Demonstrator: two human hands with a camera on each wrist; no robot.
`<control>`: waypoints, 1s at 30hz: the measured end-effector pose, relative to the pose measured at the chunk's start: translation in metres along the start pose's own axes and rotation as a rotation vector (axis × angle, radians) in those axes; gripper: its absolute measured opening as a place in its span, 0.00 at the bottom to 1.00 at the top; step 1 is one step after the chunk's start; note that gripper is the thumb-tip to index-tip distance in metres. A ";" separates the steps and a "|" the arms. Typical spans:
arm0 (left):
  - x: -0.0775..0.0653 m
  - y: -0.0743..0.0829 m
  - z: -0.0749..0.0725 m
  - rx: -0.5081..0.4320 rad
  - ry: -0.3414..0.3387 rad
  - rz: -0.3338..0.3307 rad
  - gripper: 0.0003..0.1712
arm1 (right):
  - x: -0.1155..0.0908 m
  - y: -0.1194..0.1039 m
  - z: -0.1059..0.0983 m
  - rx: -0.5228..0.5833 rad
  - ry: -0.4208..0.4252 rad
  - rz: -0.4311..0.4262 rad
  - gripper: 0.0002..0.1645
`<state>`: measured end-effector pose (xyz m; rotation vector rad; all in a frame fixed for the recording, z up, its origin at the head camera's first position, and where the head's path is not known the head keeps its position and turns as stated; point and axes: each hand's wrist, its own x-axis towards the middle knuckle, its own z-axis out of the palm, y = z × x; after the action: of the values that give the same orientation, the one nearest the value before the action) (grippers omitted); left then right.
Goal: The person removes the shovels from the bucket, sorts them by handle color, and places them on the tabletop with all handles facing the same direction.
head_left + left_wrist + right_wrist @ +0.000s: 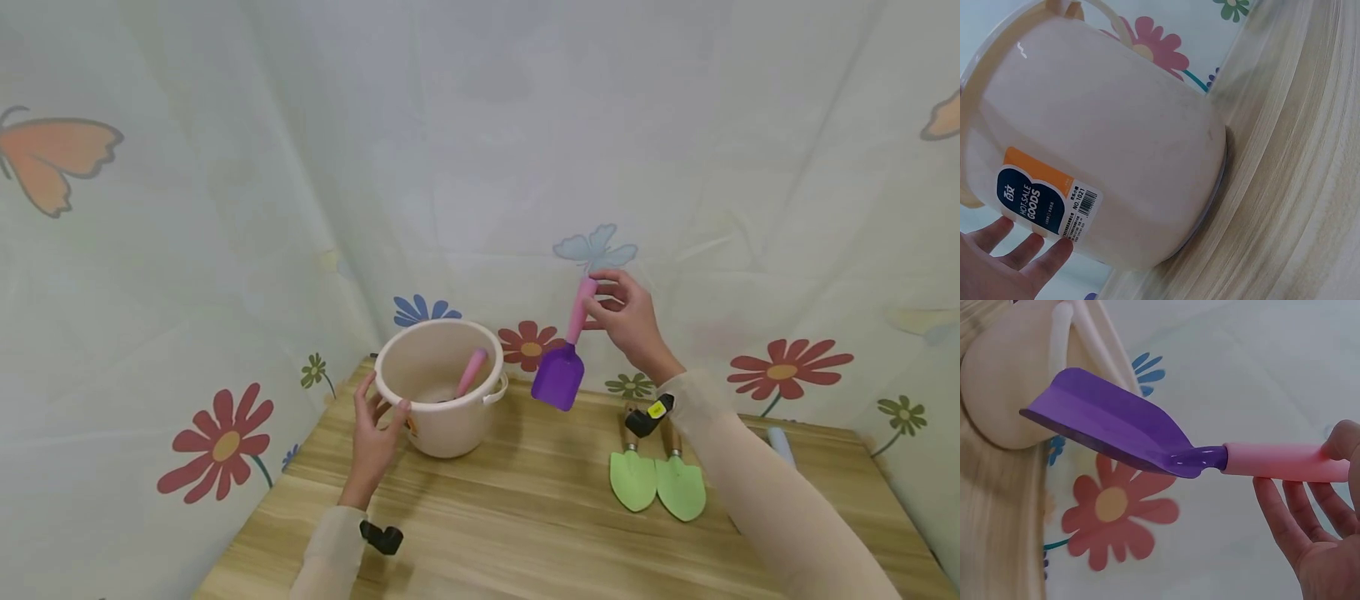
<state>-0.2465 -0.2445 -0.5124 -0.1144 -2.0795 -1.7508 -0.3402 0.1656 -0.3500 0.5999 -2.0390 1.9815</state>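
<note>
My right hand (626, 321) holds a purple hand shovel (558, 377) by its pink handle, between the thumb and the fingers. Its blade points down, above the table and to the right of the bucket. In the right wrist view the thumb lies on one side of the handle (1279, 461) and fingertips on the other. A cream plastic bucket (450, 429) stands upright on the table. At its near left side, my left hand (375, 442) touches it with spread fingers, close to a label (1047, 194). Another pink handle (472, 372) leans inside the bucket; its lower end is hidden.
Two green trowels (632, 482) with wooden handles lie side by side on the wooden table (525, 517), partly below the right wrist. A pale blue handle (781, 446) shows beyond the right forearm. Behind the table hangs a flower-printed curtain (480, 167).
</note>
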 end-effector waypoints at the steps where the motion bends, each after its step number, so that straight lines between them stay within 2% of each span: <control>1: 0.000 0.000 0.000 0.005 0.001 -0.001 0.46 | -0.002 0.005 -0.001 0.003 0.000 0.017 0.27; 12: 0.002 -0.001 0.000 0.009 0.010 -0.003 0.45 | -0.023 0.058 -0.010 -0.076 -0.034 0.201 0.28; 21: 0.004 0.000 -0.001 0.012 0.009 -0.011 0.45 | -0.039 0.102 -0.013 -0.050 -0.051 0.322 0.27; 30: 0.004 -0.005 0.000 0.013 0.008 -0.009 0.45 | -0.056 0.128 -0.012 -0.090 -0.067 0.449 0.27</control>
<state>-0.2515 -0.2466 -0.5151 -0.0944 -2.0883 -1.7405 -0.3488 0.1842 -0.4887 0.2000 -2.4603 2.1019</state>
